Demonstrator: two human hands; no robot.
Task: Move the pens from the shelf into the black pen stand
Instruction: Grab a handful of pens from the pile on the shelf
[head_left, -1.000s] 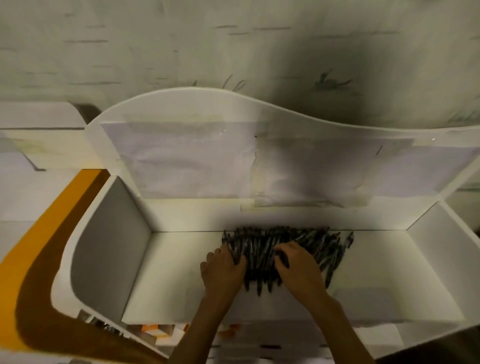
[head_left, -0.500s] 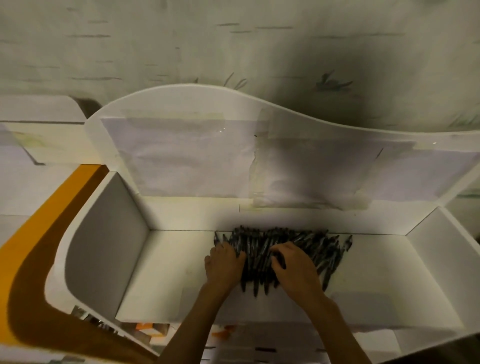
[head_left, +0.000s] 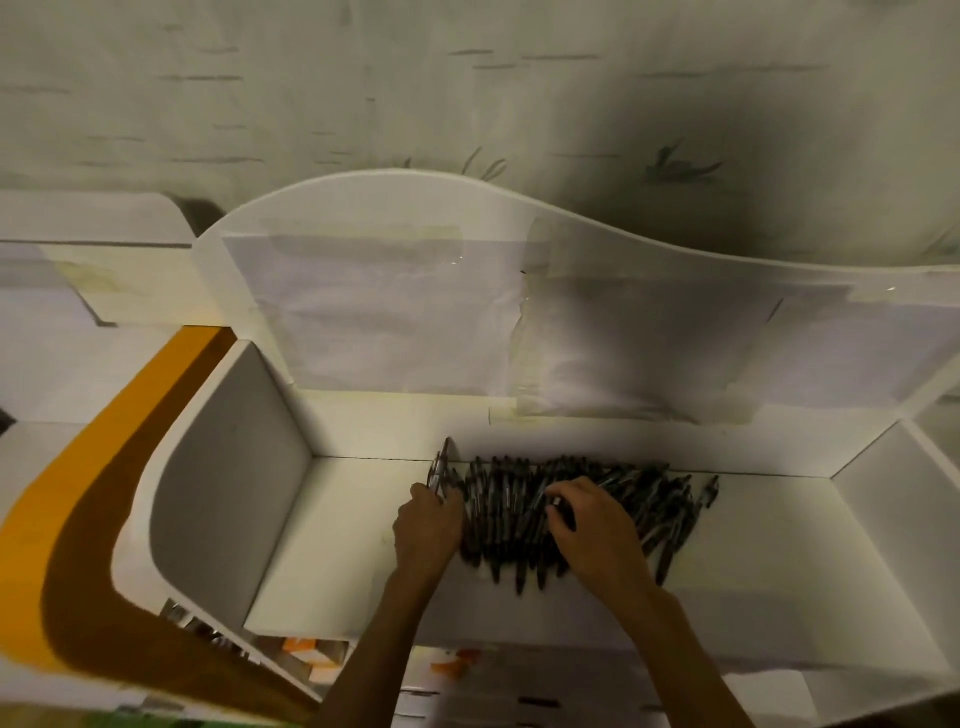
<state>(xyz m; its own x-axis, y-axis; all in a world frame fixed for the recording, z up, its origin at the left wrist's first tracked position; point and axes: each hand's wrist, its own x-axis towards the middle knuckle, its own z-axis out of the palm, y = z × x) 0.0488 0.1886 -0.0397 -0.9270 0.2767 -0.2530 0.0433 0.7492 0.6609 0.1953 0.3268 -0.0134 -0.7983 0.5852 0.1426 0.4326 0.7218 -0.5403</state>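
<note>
Pens (head_left: 524, 514) lie heaped on a white shelf (head_left: 332, 545), between and under both hands. Left hand (head_left: 429, 525) grips a few pens, tilted upward at the heap's left edge. Right hand (head_left: 597, 530) curls its fingers round pens in the heap.

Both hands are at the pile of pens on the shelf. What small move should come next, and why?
Probably lift the left hand with the few pens it grips, already tilted up from the pile. The right hand rests curled on the pile, its hold unclear. The black pen stand is not in view, so it must be found next.
</note>
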